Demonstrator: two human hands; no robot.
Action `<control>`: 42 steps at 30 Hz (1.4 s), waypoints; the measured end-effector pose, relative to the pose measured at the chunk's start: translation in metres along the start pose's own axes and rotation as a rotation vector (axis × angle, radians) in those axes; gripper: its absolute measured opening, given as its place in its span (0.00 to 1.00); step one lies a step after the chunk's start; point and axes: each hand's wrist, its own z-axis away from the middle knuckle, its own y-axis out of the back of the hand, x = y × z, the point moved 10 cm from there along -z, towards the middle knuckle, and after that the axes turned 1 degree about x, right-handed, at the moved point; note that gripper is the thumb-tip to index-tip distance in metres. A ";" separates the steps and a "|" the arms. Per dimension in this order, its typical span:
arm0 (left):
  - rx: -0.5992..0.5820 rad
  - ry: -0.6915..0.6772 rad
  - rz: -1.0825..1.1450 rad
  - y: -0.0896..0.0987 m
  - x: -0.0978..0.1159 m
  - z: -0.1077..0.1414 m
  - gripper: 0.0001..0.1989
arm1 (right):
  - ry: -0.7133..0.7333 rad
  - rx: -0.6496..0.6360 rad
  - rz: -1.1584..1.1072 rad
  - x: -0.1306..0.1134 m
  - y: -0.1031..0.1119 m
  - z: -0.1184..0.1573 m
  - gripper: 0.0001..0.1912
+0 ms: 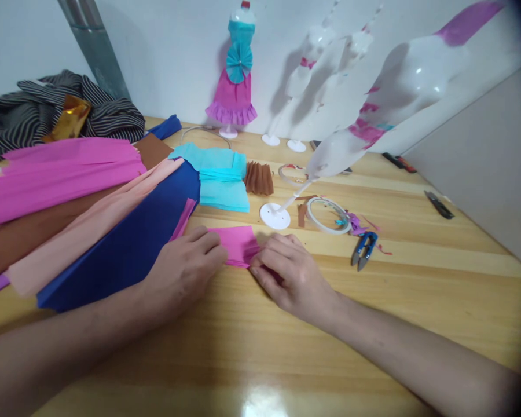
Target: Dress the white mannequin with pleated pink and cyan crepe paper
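Note:
A strip of pink crepe paper point(238, 238) lies on the wooden table between my two hands, layered along its near edge. My right hand point(293, 278) pinches its right end, thumb and fingers together at the lower corner. My left hand point(191, 266) is over the left end, fingers curled down and pressed onto the paper, so the part below them is hidden. More pink paper point(184, 220) shows just behind the left hand, on top of a dark blue crepe sheet point(125, 255).
Behind the hands are turquoise paper point(223, 194), a pleated brown piece point(259, 178) and a tilted white mannequin on a round base point(275, 215). Tape point(329, 215), blue thread snips point(364, 249) and a cutter point(438, 204) lie right. A dressed mannequin point(232, 92) stands by the wall.

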 end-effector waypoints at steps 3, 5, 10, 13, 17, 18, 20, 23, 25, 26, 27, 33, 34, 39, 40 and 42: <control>-0.037 0.044 0.056 -0.003 -0.005 -0.002 0.08 | 0.007 -0.007 -0.004 -0.001 -0.001 0.000 0.08; -0.051 0.044 0.096 -0.005 -0.006 -0.003 0.07 | 0.009 -0.008 -0.008 -0.001 -0.001 0.000 0.09; -0.057 0.025 0.181 -0.003 -0.005 -0.001 0.08 | 0.011 -0.004 -0.015 -0.001 -0.001 0.000 0.08; -0.077 0.039 0.247 -0.002 -0.006 -0.001 0.06 | 0.011 -0.004 -0.012 -0.001 -0.001 0.000 0.08; -0.111 0.069 0.280 -0.007 -0.006 -0.004 0.07 | 0.015 -0.008 -0.018 -0.002 -0.001 -0.001 0.08; -0.109 0.074 0.276 -0.008 -0.005 -0.004 0.06 | 0.016 -0.009 -0.018 -0.002 -0.001 -0.001 0.07; -0.088 0.081 0.271 -0.010 -0.004 -0.006 0.03 | 0.015 -0.006 -0.017 -0.002 -0.001 -0.001 0.08; -0.043 0.087 0.292 -0.009 -0.004 -0.007 0.05 | 0.015 0.001 -0.018 -0.002 0.000 -0.002 0.08; -0.030 0.103 0.315 -0.008 -0.005 -0.007 0.06 | 0.016 0.000 -0.019 -0.003 0.000 -0.002 0.08; -0.032 0.115 0.326 -0.008 -0.006 -0.007 0.06 | 0.017 -0.003 -0.019 -0.003 0.000 -0.002 0.08; -0.039 0.129 0.336 -0.008 -0.006 -0.007 0.06 | 0.017 -0.005 -0.018 -0.003 0.000 -0.002 0.09; -0.074 0.201 0.401 -0.009 -0.011 -0.010 0.06 | 0.031 -0.019 -0.016 -0.004 -0.002 -0.002 0.09; -0.077 0.215 0.416 -0.010 -0.012 -0.010 0.06 | 0.035 -0.019 -0.019 -0.004 -0.002 -0.002 0.09; -0.092 0.238 0.460 -0.013 -0.014 -0.009 0.06 | 0.046 -0.026 -0.046 -0.004 -0.002 -0.002 0.09; -0.096 0.239 0.457 -0.013 -0.014 -0.009 0.07 | 0.043 -0.025 -0.053 -0.004 -0.002 -0.002 0.09; -0.116 0.244 0.440 -0.012 -0.015 -0.009 0.07 | 0.034 -0.017 -0.073 -0.002 -0.002 -0.001 0.08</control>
